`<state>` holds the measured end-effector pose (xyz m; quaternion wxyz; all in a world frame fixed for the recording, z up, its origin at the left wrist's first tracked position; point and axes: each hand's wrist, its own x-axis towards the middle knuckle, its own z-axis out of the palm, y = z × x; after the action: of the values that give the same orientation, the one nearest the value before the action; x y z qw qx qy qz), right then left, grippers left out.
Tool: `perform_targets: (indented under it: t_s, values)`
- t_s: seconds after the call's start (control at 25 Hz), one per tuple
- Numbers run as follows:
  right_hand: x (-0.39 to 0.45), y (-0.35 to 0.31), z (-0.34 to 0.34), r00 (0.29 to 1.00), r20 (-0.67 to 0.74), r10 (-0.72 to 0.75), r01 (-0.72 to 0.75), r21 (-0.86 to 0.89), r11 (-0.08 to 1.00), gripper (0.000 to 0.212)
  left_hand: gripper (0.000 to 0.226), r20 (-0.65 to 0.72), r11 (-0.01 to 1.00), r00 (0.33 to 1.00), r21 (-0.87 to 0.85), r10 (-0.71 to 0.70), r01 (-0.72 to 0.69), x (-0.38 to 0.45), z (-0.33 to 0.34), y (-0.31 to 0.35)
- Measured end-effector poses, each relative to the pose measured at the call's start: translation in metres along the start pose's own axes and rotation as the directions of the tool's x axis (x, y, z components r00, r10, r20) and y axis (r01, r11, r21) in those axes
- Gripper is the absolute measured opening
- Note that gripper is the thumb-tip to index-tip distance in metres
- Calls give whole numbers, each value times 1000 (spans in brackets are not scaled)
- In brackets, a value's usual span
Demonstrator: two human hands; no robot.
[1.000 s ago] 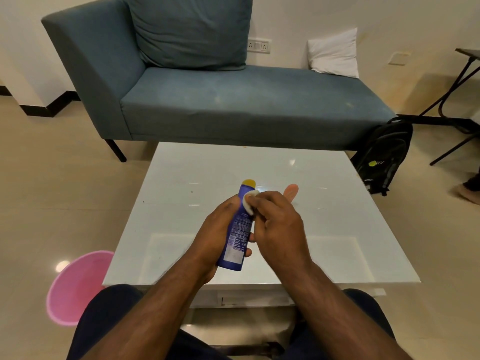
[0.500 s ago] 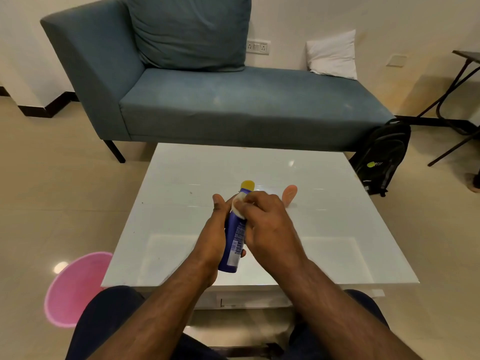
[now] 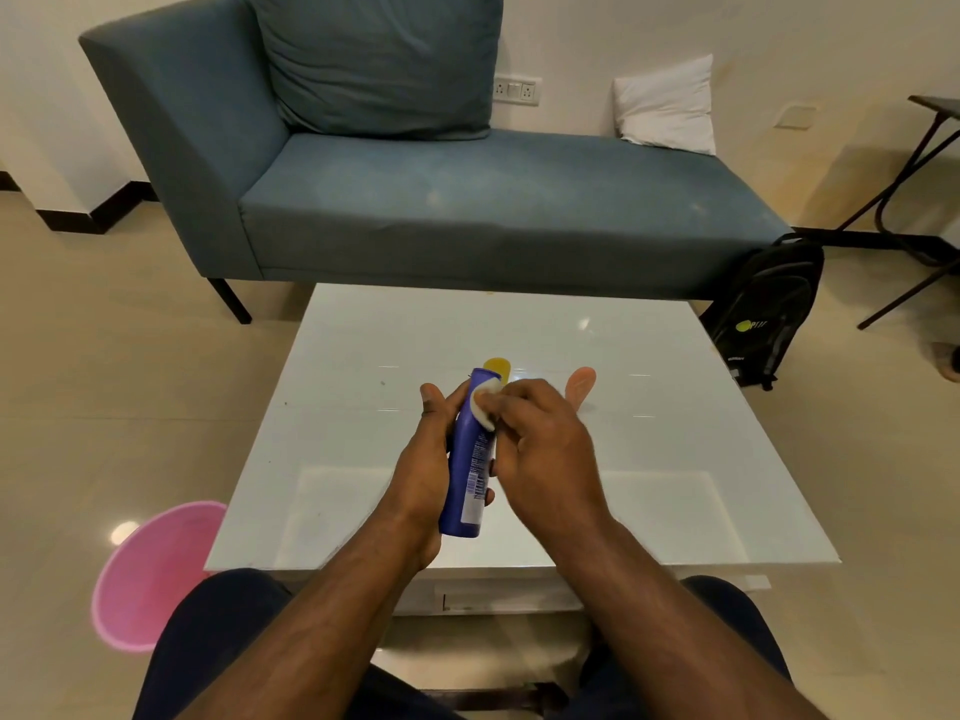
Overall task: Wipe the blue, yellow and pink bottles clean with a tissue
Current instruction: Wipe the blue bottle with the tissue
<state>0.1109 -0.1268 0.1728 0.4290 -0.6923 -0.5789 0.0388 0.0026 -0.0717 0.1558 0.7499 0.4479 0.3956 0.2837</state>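
Head view: left hand (image 3: 423,459) wraps the blue bottle (image 3: 470,459), tilted above the white desk (image 3: 675,459). Right hand (image 3: 545,449) pinches a white tissue (image 3: 484,402) against its upper end. Yellow bottle (image 3: 497,365) and pink bottle (image 3: 581,383) stand behind.

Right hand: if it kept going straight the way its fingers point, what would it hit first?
The right hand already presses a white tissue against the blue bottle, so the bottle blocks it at once.

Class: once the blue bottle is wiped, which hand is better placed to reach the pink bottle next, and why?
Right. The right hand is nearest the pink bottle and holds only the tissue; the left hand grips the blue bottle.
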Motion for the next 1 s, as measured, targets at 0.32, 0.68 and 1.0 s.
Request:
perform_targets:
  t_s: [0.32,0.68,1.0]
  values:
    - [-7,2,5,997,24,-74,76,-97,992,27,67,-32,996,999,-84,-40,37,-1,-1,0]
    - [-20,-11,5,982,105,-155,168,-133,977,23,28,-65,982,997,-185,-51,38,4,-9,3]
    - [-15,-9,9,999,-24,38,-38,24,999,13,39,11,958,999,-283,-50,52,8,-19,-1]
